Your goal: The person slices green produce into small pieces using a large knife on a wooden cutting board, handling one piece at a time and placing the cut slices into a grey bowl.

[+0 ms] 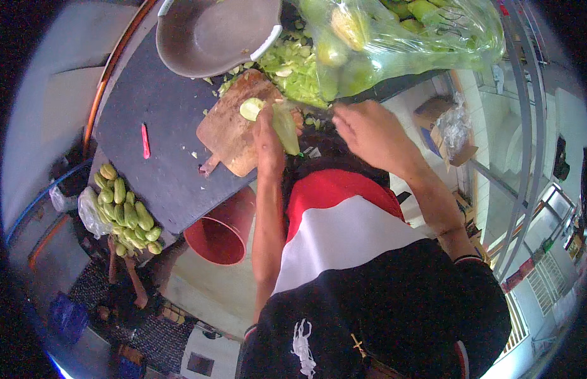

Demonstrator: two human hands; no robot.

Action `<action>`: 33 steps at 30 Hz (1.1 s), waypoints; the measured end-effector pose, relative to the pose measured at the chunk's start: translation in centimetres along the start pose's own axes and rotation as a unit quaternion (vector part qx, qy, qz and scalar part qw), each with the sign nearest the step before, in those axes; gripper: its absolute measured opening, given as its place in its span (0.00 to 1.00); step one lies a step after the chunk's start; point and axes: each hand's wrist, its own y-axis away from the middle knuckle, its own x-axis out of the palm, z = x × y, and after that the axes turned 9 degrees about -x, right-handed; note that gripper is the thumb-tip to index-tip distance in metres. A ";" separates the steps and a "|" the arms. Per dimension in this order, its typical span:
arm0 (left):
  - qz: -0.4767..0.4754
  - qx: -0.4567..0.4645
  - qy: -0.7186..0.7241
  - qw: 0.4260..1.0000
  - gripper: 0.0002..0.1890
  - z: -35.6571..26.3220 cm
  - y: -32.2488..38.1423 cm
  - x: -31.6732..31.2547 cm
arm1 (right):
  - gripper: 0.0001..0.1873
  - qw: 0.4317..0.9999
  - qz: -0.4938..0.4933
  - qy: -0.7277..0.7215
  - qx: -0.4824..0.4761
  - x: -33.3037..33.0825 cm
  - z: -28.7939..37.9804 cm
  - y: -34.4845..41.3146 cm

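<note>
My left hand (269,142) is closed around a pale green peeled fruit (286,129), possibly a green mango, over a wooden cutting board (227,128). A round pale cut face (251,109) shows on the other side of the fingers; whether it belongs to the same fruit cannot be told. To the right, my right hand (371,135) hovers with curled, blurred fingers. Something thin and blurred lies between it and the fruit, so its grip is unclear. Beyond the board spreads a heap of light green shavings (293,71).
A clear plastic bag of green fruit (383,52) and a grey-brown basin (179,47) stand at the back. On the dark tabletop (165,189) lies a red-handled tool (145,141). Cucumber-like vegetables (125,208) crowd the left corner, near a red bucket (217,241) below the edge.
</note>
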 end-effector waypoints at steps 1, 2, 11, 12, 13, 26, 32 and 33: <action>-0.006 0.001 -0.046 0.999 0.31 0.2 -0.1 -0.5 | 0.09 0.999 -0.023 0.025 0.025 -0.4 -0.2 -0.1; -0.001 -0.014 0.007 1.000 0.31 0.5 -0.2 -0.7 | 0.09 0.998 -0.049 0.023 0.031 -1.0 -0.3 -0.4; 0.021 -0.073 0.154 0.985 0.32 0.3 0.1 -1.3 | 0.09 0.991 0.071 -0.031 -0.106 0.0 1.9 0.3; 0.027 -0.071 0.150 0.986 0.31 0.0 0.3 -1.3 | 0.09 0.992 0.067 -0.020 -0.105 0.2 1.9 0.3; 0.034 -0.069 0.146 0.986 0.31 -0.1 0.5 -1.3 | 0.09 0.993 0.062 -0.009 -0.104 0.3 2.0 0.2; 0.108 -0.124 0.118 0.979 0.30 -1.3 0.8 -2.6 | 0.12 0.997 -0.020 -0.061 -0.041 0.2 -0.6 -0.5; 0.187 -0.028 0.062 0.980 0.36 -2.8 1.8 -3.1 | 0.13 0.951 -0.116 -0.286 -0.018 5.3 0.1 -3.5; 0.221 -0.023 0.060 0.973 0.37 -3.1 2.2 -3.3 | 0.15 0.928 -0.145 -0.343 -0.014 6.4 0.3 -4.3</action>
